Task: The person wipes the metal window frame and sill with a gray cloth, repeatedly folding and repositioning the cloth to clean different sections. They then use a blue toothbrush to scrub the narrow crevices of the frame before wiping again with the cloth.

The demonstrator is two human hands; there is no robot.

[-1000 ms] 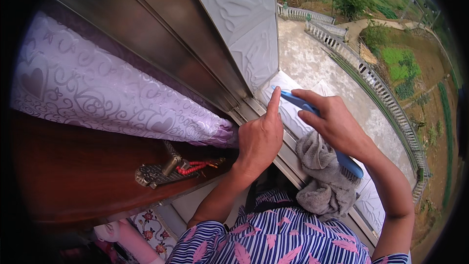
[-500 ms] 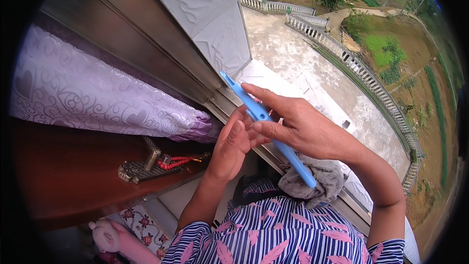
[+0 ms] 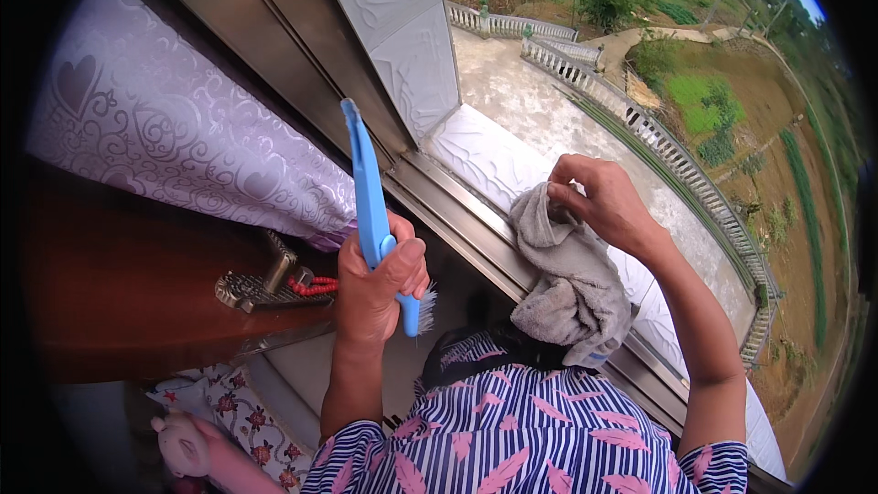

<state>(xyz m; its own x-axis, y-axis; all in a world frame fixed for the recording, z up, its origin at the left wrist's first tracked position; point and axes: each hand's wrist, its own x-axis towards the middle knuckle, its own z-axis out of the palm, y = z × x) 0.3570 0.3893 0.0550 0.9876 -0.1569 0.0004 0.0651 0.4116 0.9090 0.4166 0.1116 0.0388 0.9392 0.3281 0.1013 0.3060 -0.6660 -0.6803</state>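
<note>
My left hand [image 3: 377, 288] is closed round a blue cleaning brush [image 3: 368, 192], held upright over the inner side of the window track. Its narrow tip points away from me, and pale bristles show below my fingers. To the right, my right hand [image 3: 599, 194] pinches the upper end of a grey cloth [image 3: 576, 284]. The cloth hangs bunched over the metal window track [image 3: 466, 233], its lower part close to my striped shirt.
A purple patterned curtain [image 3: 192, 137] hangs at the left above a brown wooden door [image 3: 137, 284] with an ornate handle [image 3: 265, 288] and red beads [image 3: 311, 286]. Beyond the white tiled ledge [image 3: 485, 151] lies a paved yard with a balustrade [image 3: 640, 119]. A pink plush toy [image 3: 206, 453] is at lower left.
The brush, earlier between both hands, is now in my left hand alone and turned more upright. My right hand has moved right and taken hold of the cloth, lifting its upper end.
</note>
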